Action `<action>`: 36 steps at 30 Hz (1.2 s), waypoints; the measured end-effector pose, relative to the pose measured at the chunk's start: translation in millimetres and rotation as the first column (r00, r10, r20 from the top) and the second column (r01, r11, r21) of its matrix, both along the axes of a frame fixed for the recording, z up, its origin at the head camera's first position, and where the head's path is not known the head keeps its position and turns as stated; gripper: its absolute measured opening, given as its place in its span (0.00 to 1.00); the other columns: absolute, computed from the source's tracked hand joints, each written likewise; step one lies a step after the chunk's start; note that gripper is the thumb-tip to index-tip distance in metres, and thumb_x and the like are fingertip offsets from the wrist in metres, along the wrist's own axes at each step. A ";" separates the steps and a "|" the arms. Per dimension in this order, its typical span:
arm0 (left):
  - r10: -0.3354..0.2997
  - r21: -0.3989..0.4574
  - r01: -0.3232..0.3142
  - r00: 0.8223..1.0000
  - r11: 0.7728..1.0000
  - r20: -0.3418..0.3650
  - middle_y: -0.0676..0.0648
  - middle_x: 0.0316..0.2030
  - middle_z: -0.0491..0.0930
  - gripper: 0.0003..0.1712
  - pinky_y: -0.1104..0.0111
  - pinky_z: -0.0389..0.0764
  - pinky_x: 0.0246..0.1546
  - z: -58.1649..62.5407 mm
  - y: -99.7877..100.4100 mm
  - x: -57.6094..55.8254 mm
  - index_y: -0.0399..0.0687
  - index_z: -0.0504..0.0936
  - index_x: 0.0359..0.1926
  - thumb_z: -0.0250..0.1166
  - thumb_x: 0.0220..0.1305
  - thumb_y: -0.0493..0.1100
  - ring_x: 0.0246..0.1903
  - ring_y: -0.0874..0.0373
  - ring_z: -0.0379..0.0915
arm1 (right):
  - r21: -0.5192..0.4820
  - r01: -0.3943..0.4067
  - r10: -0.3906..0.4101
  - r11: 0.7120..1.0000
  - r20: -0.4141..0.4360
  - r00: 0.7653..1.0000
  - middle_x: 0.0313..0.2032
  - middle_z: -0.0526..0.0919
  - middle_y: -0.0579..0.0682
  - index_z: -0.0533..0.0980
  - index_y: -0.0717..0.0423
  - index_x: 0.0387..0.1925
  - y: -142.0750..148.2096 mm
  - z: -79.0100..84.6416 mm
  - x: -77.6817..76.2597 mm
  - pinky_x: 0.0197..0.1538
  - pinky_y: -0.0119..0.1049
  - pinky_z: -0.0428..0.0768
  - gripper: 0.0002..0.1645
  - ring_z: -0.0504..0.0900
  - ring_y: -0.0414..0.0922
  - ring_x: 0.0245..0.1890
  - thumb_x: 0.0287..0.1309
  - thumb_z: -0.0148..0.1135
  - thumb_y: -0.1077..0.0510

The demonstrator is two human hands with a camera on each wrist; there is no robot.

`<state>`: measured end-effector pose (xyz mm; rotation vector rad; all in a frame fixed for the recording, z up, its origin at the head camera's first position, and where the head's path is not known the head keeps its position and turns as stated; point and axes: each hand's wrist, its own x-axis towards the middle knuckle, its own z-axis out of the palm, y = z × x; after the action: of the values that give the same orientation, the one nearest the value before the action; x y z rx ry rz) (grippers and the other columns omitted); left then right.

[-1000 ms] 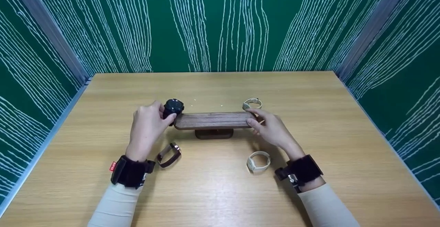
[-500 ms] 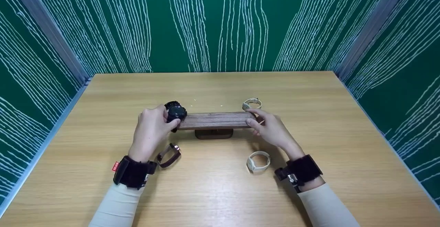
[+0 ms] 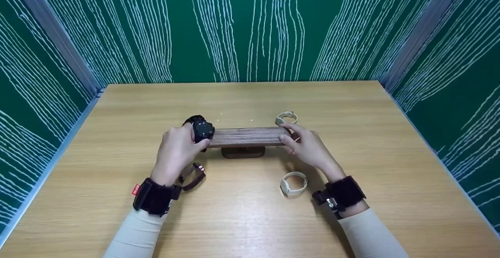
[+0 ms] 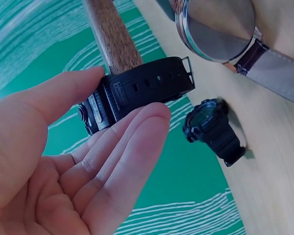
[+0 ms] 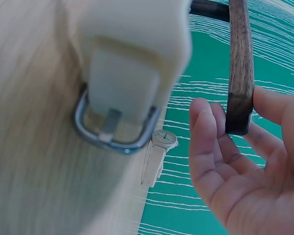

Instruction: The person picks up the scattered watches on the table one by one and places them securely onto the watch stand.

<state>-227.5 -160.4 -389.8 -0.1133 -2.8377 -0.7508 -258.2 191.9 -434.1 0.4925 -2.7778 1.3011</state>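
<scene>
My left hand [image 3: 176,148] pinches a black watch [image 3: 203,131] between thumb and fingers. Its closed strap loops round the left end of the dark wooden display bar [image 3: 248,137], hiding that end from above. In the left wrist view, the strap [image 4: 149,83] shows its row of holes and metal buckle. My right hand [image 3: 308,144] pinches the bar's right end; the right wrist view shows the thumb on one side of the wood [image 5: 240,73] and fingers on the other. The bar stands raised on a short post above a small base [image 3: 243,152].
Behind my left hand lies a second black watch [image 4: 210,127] on the table. A brown-strapped watch [image 3: 192,176] lies by the left wrist. Two pale watches lie on the right, one nearer [image 3: 293,183] and one farther [image 3: 287,117]. Green, white-lined panels [image 3: 250,31] border the table.
My left hand has moved right and slightly toward me, carrying the black watch from beside the bar's left end onto it. The right hand and bar have stayed in place.
</scene>
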 end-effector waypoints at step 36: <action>-0.028 -0.090 0.016 0.990 0.996 -0.135 0.38 0.30 0.86 0.26 0.50 0.86 0.29 -16.8 23.7 2.8 0.35 0.85 0.33 0.81 0.58 0.56 0.31 0.41 0.85 | -0.002 0.008 -0.008 1.000 0.010 1.000 0.32 0.87 0.62 0.76 0.54 0.70 0.5 0.2 -0.5 0.31 0.33 0.80 0.25 0.89 0.55 0.29 0.77 0.63 0.54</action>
<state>-224.7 -136.7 -406.6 -0.2016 -2.7437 -0.5967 -258.7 192.4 -433.9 0.4753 -2.7831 1.3090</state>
